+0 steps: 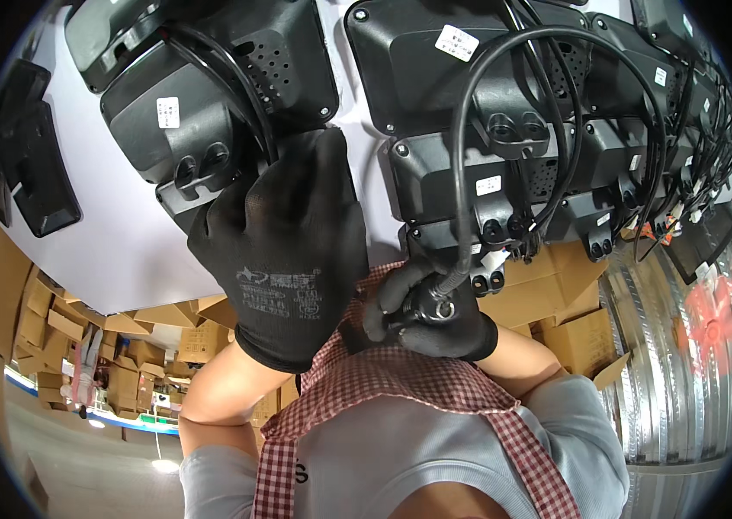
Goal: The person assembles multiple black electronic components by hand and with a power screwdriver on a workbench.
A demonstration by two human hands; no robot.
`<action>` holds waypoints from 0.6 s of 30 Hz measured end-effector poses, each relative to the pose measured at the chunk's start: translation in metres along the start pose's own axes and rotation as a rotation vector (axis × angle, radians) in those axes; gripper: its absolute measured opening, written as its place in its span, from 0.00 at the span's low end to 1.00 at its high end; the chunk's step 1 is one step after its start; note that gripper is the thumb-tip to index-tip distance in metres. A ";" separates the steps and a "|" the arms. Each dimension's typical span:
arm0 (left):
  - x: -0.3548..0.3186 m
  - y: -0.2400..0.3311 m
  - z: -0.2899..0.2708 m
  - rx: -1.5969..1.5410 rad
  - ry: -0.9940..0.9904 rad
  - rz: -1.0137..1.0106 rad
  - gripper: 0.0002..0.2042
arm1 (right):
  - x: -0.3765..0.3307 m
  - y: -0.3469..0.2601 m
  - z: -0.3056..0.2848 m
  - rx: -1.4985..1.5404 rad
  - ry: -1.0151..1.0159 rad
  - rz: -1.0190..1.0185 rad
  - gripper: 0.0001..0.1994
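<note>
Left hand: black-gloved, centre-left of the frame, back uppermost, fingers bent over the housing's lower right; whether they grip cannot be told, the fingertips being hidden.
Right hand: black-gloved, below centre, closed around the lower end of the thick cable.
Thick cable: black, rising from the right hand, arching across the upper right.
Housing at left hand: black plastic, upper left, white label, paired round sockets on its lower edge; partly covered by the glove.
Other housings: black, labelled, rows across the upper right; the thick cable passes in front of several.
Cable tangle: black, far right edge.
Flat pieces: black, far left.
Worktop: white, beneath the housings.
Cartons: brown cardboard, lower left; another carton, right of the right hand.
Apron: red-and-white check, lower centre.
</note>
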State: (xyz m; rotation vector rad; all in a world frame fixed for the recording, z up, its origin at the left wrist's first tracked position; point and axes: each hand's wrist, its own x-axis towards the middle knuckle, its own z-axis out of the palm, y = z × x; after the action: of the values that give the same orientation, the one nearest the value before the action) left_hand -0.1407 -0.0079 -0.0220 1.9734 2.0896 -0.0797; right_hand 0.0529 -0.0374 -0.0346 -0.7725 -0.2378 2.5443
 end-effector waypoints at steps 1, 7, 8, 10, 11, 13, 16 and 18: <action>0.001 0.001 0.000 0.004 -0.001 0.003 0.28 | -0.002 -0.001 0.000 -0.061 0.057 0.032 0.19; 0.013 0.015 -0.038 -0.169 0.024 -0.036 0.21 | 0.000 -0.006 0.021 -0.395 0.159 -0.005 0.21; 0.012 0.022 -0.049 -0.187 0.015 -0.033 0.22 | -0.004 -0.002 0.022 -0.434 0.224 -0.014 0.21; 0.008 0.034 -0.072 -0.329 -0.076 -0.044 0.28 | -0.007 -0.011 0.023 -0.603 0.332 -0.065 0.21; 0.019 0.041 -0.074 -0.324 -0.038 -0.017 0.28 | -0.011 -0.007 0.016 -0.689 0.325 -0.134 0.22; 0.045 0.054 -0.065 -0.632 0.332 0.099 0.31 | -0.015 0.011 0.009 -0.669 0.350 -0.213 0.24; 0.097 0.055 -0.028 -0.588 0.465 0.055 0.35 | -0.017 -0.009 0.016 -1.032 0.286 -0.486 0.24; 0.116 0.057 -0.014 -0.472 0.428 -0.013 0.33 | -0.023 -0.008 0.008 -0.986 0.293 -0.511 0.24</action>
State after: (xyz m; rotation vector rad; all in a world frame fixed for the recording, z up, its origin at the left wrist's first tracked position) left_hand -0.0906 0.1124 -0.0273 1.7891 2.0968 0.8227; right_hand 0.0679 -0.0414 -0.0143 -1.2009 -1.4344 1.7035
